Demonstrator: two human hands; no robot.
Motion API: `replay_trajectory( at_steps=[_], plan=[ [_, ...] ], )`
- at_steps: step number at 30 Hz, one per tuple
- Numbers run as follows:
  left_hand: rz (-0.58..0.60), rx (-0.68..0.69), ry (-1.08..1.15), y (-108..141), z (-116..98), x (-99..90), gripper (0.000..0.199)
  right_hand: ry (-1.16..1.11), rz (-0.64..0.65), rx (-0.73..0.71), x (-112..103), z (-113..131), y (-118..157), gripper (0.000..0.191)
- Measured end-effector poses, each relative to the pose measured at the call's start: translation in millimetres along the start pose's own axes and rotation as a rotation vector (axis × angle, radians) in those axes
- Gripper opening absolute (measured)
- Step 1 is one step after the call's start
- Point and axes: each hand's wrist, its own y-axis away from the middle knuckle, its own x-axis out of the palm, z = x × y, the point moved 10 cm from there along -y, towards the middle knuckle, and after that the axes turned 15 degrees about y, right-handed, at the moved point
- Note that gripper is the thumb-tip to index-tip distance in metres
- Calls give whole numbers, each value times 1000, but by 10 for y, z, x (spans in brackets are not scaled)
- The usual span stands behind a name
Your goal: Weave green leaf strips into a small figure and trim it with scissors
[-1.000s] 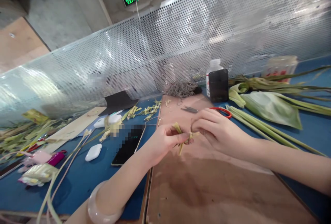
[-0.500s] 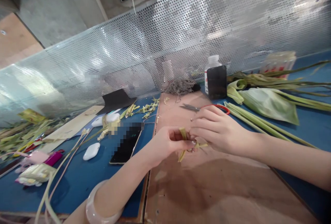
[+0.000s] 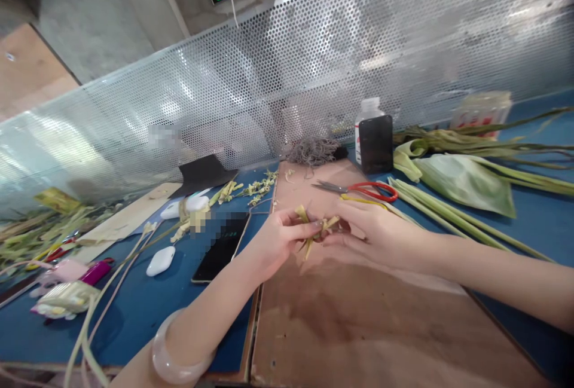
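Note:
Between my hands is a small knotted piece of yellow-green leaf strips, its short ends sticking out several ways. My left hand pinches it from the left, thumb and fingers closed on it. From the right, the fingertips of my right hand are pressed on the same piece, partly hiding it. Just beyond my right hand lie red-handled scissors, blades pointing left. A thin yellow strip runs beside their handles.
Green stalks and a broad leaf lie on the right. Behind stand a bottle and a dark phone-like slab, near grey tangled thread. To the left are a phone, a white earbud case and small knotted leaf pieces.
Both hands have shifted slightly up and away from me with the leaf piece. My right hand has turned and come down off the scissors' handles, which now show fully.

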Motion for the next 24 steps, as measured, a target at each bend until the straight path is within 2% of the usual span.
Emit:
replay_trajectory(
  at_steps=[1,6,9,12,14,16,19,24],
  plan=[
    [-8,-1,0,0,4,-6,9,12,-1,1,19,-4,-1,10],
    [-8,32,39,-17,-5,-7,6,-83,-40,63,10,-33,-7,17],
    [-11,87,95,-33,-40,-13,6,-160,-144,10,-87,46,-3,18],
    [-31,101,114,-41,-33,-22,7,16,-300,-69,-208,150,46,20],
    [-41,95,122,-38,-16,-19,9,166,-342,-139,-212,233,78,17],
    [-44,85,130,-33,3,-14,9,239,-356,-210,-197,296,102,15],
    [-50,66,133,-34,28,-23,9,235,-348,-284,-187,328,116,19],
    [-63,10,141,-67,86,-75,9,136,-211,-376,-125,330,99,27]
  ],
)
